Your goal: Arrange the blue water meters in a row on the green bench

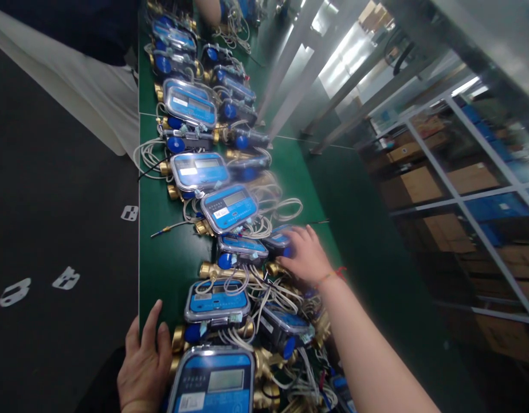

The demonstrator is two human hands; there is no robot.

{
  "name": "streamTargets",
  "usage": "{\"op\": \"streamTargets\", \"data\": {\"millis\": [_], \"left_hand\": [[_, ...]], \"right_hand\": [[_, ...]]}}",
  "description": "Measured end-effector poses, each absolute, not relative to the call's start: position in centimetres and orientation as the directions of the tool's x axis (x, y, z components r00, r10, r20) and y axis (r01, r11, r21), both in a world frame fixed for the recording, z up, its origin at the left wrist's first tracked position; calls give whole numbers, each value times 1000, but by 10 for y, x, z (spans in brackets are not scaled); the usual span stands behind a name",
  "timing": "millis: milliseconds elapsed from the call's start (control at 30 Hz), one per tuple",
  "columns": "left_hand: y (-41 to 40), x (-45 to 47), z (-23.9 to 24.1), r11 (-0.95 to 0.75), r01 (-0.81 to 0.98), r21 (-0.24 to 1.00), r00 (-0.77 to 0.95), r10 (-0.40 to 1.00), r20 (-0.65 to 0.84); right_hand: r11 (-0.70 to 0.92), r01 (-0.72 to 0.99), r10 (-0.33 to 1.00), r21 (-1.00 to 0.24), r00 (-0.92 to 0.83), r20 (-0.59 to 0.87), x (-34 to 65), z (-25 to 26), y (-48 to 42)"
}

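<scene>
Water meters with blue faces, clear lids, brass pipe bodies and pale cables lie in two rough rows on the green table (161,258). My left hand (144,358) rests at the table's near-left edge, fingers spread and holding nothing, beside a large meter (216,378). Stretched across the right row, my right hand (309,255) has its thumb and fingers apart at the end of a dark meter (277,241). Whether it touches that meter is unclear. Close by are a tilted meter (242,245) and a face-up meter (230,207).
Looped cables (275,301) tangle among the meters. Metal posts (290,74) rise from the table's far right. Shelving with cardboard boxes (423,189) stands to the right. A person in pale trousers (87,86) is at the upper left, beside the table.
</scene>
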State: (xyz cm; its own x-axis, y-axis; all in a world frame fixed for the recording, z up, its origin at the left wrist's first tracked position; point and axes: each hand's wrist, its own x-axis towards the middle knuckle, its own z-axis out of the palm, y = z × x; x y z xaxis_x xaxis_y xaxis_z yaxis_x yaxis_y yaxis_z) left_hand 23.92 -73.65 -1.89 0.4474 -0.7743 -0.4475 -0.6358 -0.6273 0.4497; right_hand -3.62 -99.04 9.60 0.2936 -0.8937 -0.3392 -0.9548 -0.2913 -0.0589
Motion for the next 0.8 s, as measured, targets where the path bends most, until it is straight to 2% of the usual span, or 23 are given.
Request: {"op": "streamTargets", "data": {"millis": [133,333,433,500,567,633,700,800], "left_hand": [[-745,238,-7,-738,-495,458,508,-674,-537],[-749,239,-8,-752,-487,444,502,-657,-563],[-747,239,-12,-767,-458,450,511,-641,-573],[-746,239,-15,-750,-473,463,511,-661,-549],[-744,237,-17,-734,-490,470,515,-679,-523],[-744,235,-18,-733,-491,471,525,-680,-512],[-745,232,-19,-724,-503,473,536,-690,-487],[-745,230,-19,-693,-522,498,539,-720,-436]], "right_hand": [[-278,-959,-893,-59,280,-351,-36,98,-990],[-97,-995,-889,22,77,-452,-28,105,-987],[-58,-998,-892,6,49,-449,-21,112,-985],[-67,-994,-932,-86,93,-349,-10,118,-980],[-131,-960,-958,-246,186,-219,10,125,-972],[-217,-910,-942,-353,290,-168,38,129,-963],[-275,-908,-899,-316,360,-250,68,129,-954],[-303,-946,-869,-113,323,-376,102,122,-947]]}}
